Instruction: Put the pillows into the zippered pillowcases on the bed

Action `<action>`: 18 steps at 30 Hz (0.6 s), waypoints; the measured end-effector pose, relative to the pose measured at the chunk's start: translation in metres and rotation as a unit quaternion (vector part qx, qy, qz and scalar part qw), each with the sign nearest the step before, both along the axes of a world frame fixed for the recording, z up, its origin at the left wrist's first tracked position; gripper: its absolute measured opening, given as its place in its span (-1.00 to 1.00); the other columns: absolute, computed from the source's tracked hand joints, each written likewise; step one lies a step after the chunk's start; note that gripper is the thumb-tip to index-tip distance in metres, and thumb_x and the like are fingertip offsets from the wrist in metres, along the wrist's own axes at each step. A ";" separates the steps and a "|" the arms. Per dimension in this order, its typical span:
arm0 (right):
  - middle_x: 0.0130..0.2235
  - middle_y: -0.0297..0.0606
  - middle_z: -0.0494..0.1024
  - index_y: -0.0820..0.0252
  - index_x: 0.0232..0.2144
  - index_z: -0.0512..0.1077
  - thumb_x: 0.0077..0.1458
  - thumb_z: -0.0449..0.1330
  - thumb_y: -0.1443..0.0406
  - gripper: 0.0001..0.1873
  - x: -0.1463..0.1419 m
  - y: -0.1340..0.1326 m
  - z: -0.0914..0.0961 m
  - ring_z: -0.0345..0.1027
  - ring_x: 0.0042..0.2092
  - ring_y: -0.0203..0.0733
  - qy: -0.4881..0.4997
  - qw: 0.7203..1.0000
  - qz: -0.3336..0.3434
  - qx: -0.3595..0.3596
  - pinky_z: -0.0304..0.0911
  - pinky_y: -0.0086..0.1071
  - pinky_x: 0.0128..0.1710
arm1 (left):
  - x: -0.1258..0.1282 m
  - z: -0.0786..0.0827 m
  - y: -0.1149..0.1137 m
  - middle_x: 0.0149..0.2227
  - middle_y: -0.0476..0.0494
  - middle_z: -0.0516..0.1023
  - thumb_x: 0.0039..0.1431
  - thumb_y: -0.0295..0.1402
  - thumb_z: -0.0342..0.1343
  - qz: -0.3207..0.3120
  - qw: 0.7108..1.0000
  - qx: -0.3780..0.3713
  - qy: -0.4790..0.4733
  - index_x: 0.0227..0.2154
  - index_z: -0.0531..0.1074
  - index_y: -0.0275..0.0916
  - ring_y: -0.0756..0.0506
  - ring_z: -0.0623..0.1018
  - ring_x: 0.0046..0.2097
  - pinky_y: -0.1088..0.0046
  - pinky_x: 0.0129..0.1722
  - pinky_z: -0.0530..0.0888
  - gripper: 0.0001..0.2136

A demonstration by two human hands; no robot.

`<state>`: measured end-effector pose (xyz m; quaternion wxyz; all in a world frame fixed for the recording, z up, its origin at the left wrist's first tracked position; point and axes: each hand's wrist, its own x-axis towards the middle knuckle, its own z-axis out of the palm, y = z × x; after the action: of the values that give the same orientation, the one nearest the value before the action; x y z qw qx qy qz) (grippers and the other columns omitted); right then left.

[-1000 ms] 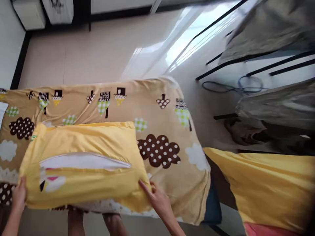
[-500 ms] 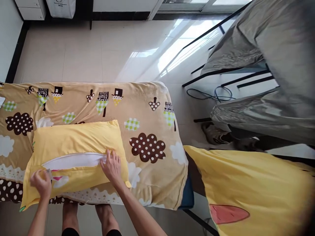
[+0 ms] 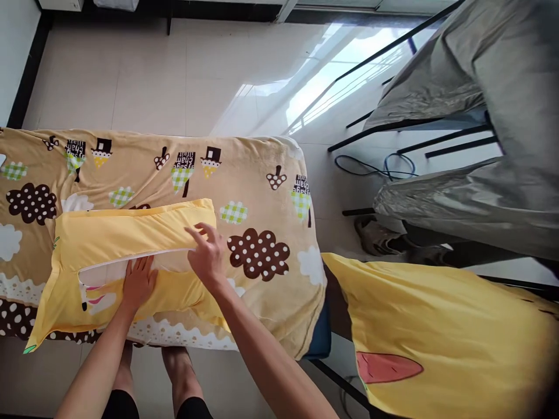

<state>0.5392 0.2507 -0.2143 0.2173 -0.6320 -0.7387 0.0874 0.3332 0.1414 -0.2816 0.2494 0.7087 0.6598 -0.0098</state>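
A yellow pillowcase (image 3: 117,233) with a long zipped slit lies on the patterned blanket, the slit gaping lengthwise. Inside the slit a white inner pillow (image 3: 105,270) shows. My left hand (image 3: 138,284) rests flat at the slit, its fingers stretched over the white inner and its palm at the lower yellow edge. Near the right end of the slit is my right hand (image 3: 206,251), fingers loosely bent and apart over the yellow cloth; nothing shows in its grasp. A pink and white print is partly visible left of my left hand.
The tan blanket (image 3: 253,186) covers a low bed whose dark blue corner (image 3: 319,337) sticks out at the right. Another yellow cloth (image 3: 437,326) with a red patch hangs at lower right. Grey fabric (image 3: 519,105) drapes over black-legged furniture. A dark cable (image 3: 362,167) lies on the floor.
My left hand has moved right from the slit's left end onto the white inner. My right hand has risen from the slit's edge onto the upper yellow cloth. The slit gapes wider.
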 end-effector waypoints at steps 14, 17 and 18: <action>-0.32 -0.25 0.50 0.30 -0.25 0.57 -0.05 0.14 0.38 -0.70 0.063 0.070 -0.011 0.38 -0.24 -0.15 -0.090 0.984 -0.061 -0.145 0.23 -0.23 -0.21 | 0.136 -0.027 0.110 0.09 -0.41 0.43 0.25 -0.51 -0.13 -0.139 0.973 0.087 -0.160 0.05 0.33 -0.46 -0.19 0.36 0.18 0.18 0.22 0.23 -0.66; -0.34 -0.28 0.49 0.37 -0.17 0.54 0.04 0.06 0.26 -0.60 0.062 0.070 0.000 0.40 -0.21 -0.17 -0.099 0.977 -0.107 -0.154 0.17 -0.23 -0.19 | 0.132 -0.040 0.107 0.00 -0.41 0.48 0.29 -0.49 -0.15 -0.176 0.970 0.075 -0.152 -0.05 0.36 -0.46 -0.20 0.42 0.13 0.13 0.21 0.22 -0.72; -0.34 -0.29 0.49 0.40 -0.15 0.54 0.07 -0.01 0.23 -0.54 0.058 0.067 0.004 0.40 -0.20 -0.19 -0.101 0.978 -0.103 -0.150 0.14 -0.26 -0.20 | 0.134 -0.043 0.109 -0.05 -0.40 0.49 0.32 -0.47 -0.18 -0.184 0.969 0.066 -0.151 -0.05 0.35 -0.48 -0.21 0.44 0.11 0.09 0.19 0.23 -0.72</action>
<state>0.5974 0.3176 -0.2098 0.0521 -0.7358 -0.6663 0.1097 0.4669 0.2506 -0.3248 0.2932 0.8259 0.4721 0.0951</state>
